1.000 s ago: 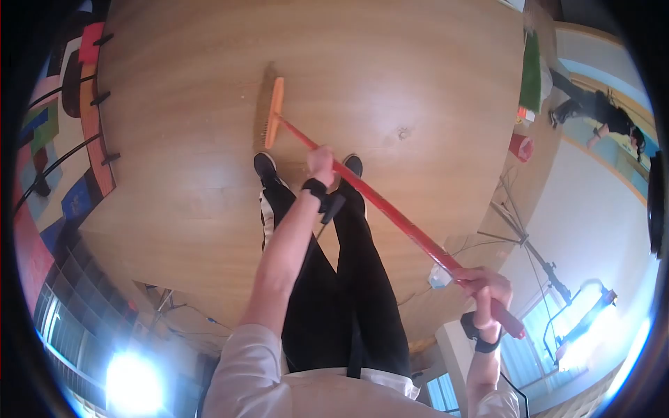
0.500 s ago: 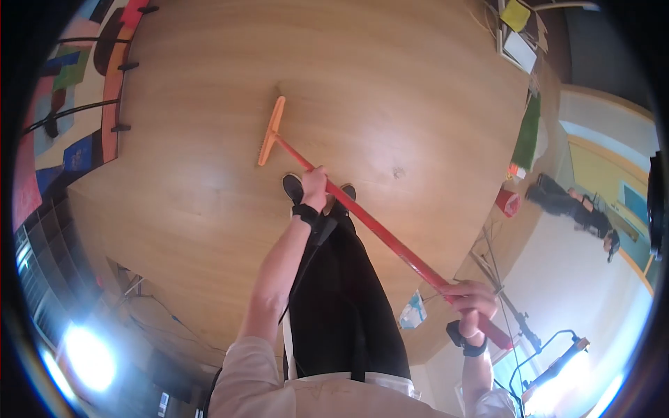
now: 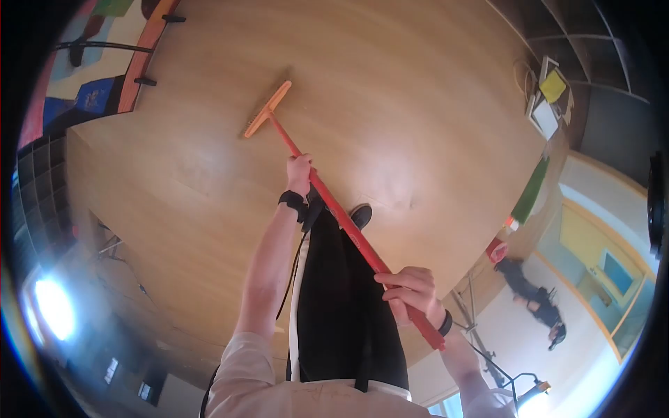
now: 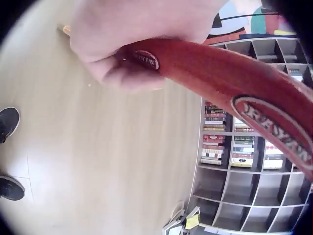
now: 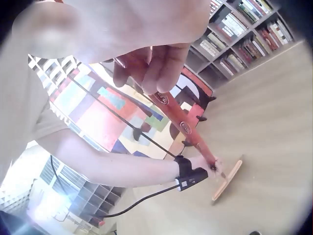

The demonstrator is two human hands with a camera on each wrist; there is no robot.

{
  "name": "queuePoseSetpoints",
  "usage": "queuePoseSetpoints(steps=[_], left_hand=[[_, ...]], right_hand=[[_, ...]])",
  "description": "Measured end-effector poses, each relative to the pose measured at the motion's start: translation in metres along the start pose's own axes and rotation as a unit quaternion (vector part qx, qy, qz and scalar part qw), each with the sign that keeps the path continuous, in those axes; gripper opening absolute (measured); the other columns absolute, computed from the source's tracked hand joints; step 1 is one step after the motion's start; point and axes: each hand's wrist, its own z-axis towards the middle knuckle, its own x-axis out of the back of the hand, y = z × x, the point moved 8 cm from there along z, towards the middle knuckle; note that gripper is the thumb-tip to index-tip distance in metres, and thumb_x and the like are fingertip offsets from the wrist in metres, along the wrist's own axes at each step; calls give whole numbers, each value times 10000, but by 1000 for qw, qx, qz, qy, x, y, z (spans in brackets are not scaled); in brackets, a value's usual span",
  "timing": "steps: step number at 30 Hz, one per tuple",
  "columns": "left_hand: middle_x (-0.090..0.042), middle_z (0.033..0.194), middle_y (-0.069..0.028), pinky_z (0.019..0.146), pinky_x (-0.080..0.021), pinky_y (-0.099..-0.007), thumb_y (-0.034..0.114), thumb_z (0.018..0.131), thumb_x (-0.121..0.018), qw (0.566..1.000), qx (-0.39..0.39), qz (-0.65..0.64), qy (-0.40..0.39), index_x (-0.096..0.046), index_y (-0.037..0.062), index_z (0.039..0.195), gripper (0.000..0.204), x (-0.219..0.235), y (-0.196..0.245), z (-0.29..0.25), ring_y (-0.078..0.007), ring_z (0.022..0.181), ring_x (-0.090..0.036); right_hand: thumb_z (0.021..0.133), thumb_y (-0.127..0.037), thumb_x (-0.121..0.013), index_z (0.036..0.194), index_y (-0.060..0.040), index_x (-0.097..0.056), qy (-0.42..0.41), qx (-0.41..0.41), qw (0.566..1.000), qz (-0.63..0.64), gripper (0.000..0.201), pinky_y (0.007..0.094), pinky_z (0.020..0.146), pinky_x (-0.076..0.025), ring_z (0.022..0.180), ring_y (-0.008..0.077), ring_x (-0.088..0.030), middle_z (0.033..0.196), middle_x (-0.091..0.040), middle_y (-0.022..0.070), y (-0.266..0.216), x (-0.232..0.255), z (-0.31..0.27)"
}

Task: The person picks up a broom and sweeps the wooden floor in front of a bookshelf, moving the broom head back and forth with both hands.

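Note:
A long red pole (image 3: 348,226) slants across the head view, its orange toothed crossbar (image 3: 270,109) lying at floor level. My left hand (image 3: 300,173) grips the pole partway down, nearer the crossbar. Around its upper part, near the end, my right hand (image 3: 412,291) is wrapped. In the left wrist view, the left hand (image 4: 142,24) has its fingers curled round the pole (image 4: 210,73), which carries oval labels. The right wrist view shows the right hand (image 5: 132,29) holding the pole (image 5: 178,117), with the crossbar (image 5: 227,182) at the far end.
Wooden floor (image 3: 209,181) lies under the crossbar. A colourful panel (image 3: 94,94) stands at the left, bookshelves (image 4: 234,186) beyond. At the right are a green item (image 3: 531,191), a red container (image 3: 496,251), a person (image 3: 533,299) and a lamp on a stand (image 3: 533,391).
The head view has turned. The pole stands steeper in it, and my right hand has come in from the right towards my body. Both hands keep their grip; the crossbar is angled differently.

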Motion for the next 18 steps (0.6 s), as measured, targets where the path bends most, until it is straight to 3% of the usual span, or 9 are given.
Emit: queuePoseSetpoints(steps=[5, 7, 14, 18], left_hand=[[-505, 651, -95, 429, -477, -363, 87, 772, -526, 995, 10, -103, 2, -472, -8, 848, 134, -4, 21, 31, -227, 471, -535], [-508, 656, -100, 440, -490, -376, 94, 781, -519, 999, 5, -48, -15, -477, -9, 840, 126, -3, 33, 40, -239, 491, -544], [-502, 648, -106, 446, -492, -404, 117, 800, -500, 995, 45, -82, -23, -497, -9, 808, 126, 28, 63, 46, -269, 483, -545], [-485, 578, -54, 448, -458, -347, 110, 828, -495, 992, 58, -114, -20, -521, 51, 756, 97, 41, 61, 53, -197, 472, -509]], right_hand=[[671, -1, -586, 610, -25, -563, -20, 44, 999, -6, 69, 309, 474, -415, 488, 210, -513, 858, -682, 116, -16, 5, 61], [670, 7, -590, 599, -23, -555, -51, 34, 998, -26, 85, 304, 471, -413, 471, 205, -502, 855, -682, 115, -28, 1, 85], [715, 16, -548, 596, -20, -519, -78, 62, 994, -41, 128, 314, 469, -417, 471, 208, -504, 783, -659, 99, -78, -49, 146], [742, -16, -526, 576, -50, -489, -81, 85, 993, -20, 173, 315, 454, -387, 453, 191, -454, 746, -642, 77, -84, -73, 164]])
